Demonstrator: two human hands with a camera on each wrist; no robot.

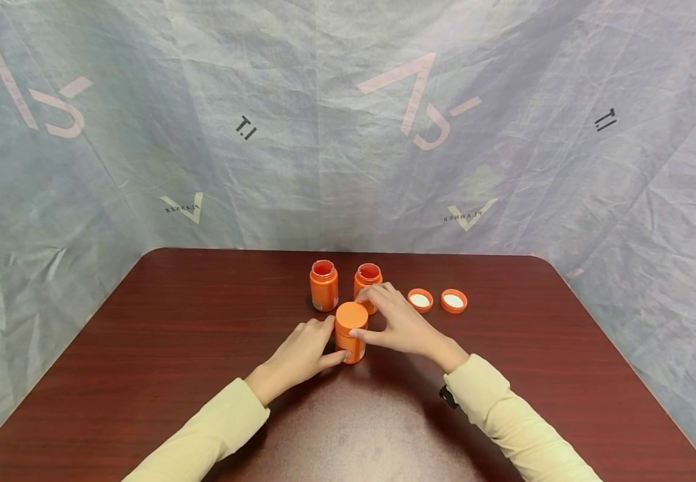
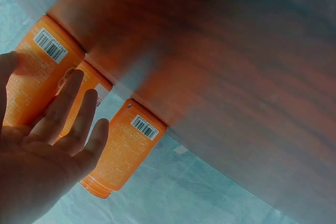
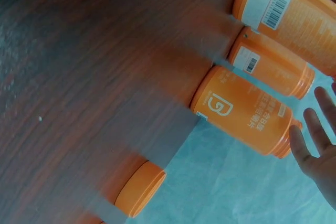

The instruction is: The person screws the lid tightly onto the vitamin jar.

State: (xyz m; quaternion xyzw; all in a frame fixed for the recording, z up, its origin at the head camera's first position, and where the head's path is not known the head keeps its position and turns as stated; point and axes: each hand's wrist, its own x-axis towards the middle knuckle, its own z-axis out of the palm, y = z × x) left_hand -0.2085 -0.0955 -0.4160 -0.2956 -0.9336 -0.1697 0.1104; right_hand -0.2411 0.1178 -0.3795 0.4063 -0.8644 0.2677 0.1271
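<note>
A capped orange bottle [image 1: 351, 347] stands upright in the middle of the table, its barcode label visible in the left wrist view. My left hand [image 1: 300, 351] holds it from the left, thumb at the lower front and index finger at the side; the other fingers [image 2: 71, 106] stretch out behind. Over the top, my right hand [image 1: 399, 321] grips the orange lid [image 1: 351, 314] between thumb and index finger. Its remaining fingers [image 3: 315, 129] extend close to the mouth of a bottle behind.
Two uncapped orange bottles, one at left [image 1: 324, 291] and one partly behind my right hand [image 1: 369, 273], stand behind the capped one. To their right lie two orange lids, a nearer-left one [image 1: 420, 301] and another [image 1: 454, 301], white insides up. A printed grey cloth [image 1: 324, 134] hangs behind the brown table [image 1: 203, 321].
</note>
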